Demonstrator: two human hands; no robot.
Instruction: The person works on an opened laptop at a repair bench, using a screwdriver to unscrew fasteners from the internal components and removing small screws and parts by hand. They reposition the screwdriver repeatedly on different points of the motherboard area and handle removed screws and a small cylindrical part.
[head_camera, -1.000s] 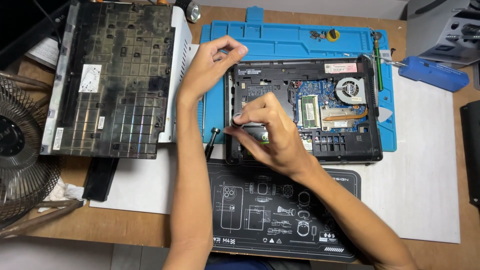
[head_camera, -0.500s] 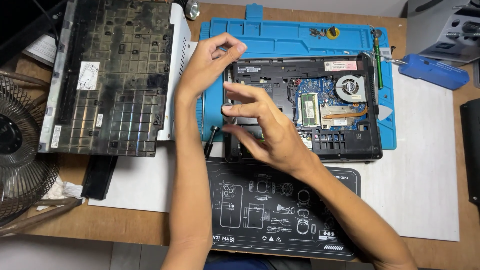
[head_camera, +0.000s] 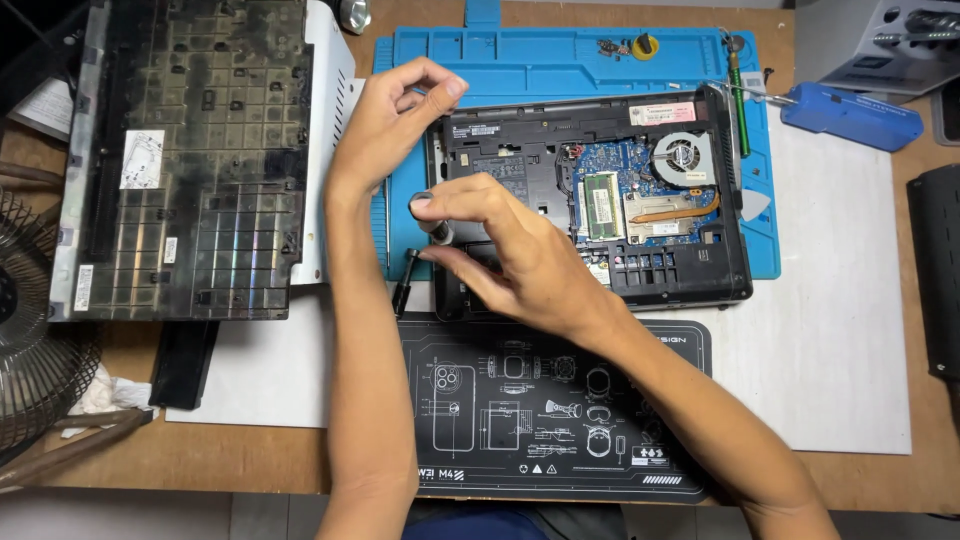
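Observation:
An opened black laptop base (head_camera: 700, 285) lies on a blue work mat (head_camera: 560, 55), with its circuit board (head_camera: 640, 200) and fan (head_camera: 682, 158) exposed. My left hand (head_camera: 395, 115) hovers at the base's top left corner, thumb and forefinger pinched together; nothing shows between them. My right hand (head_camera: 510, 255) is over the base's left edge and grips a small dark screwdriver (head_camera: 432, 225), forefinger on its cap. A black pen-like tool (head_camera: 404, 285) lies just below, at the mat's edge.
The removed laptop cover (head_camera: 190, 160) lies inside-up at the left. A black printed mat (head_camera: 560, 410) lies at the front, on white paper (head_camera: 830, 330). A blue tool (head_camera: 850, 115) and a green screwdriver (head_camera: 737, 95) are at the right, and a fan grille (head_camera: 30, 370) at the far left.
My right hand has shifted left from over the laptop's inside to its left edge and turned, so the screwdriver now shows. My left hand has stayed at the corner.

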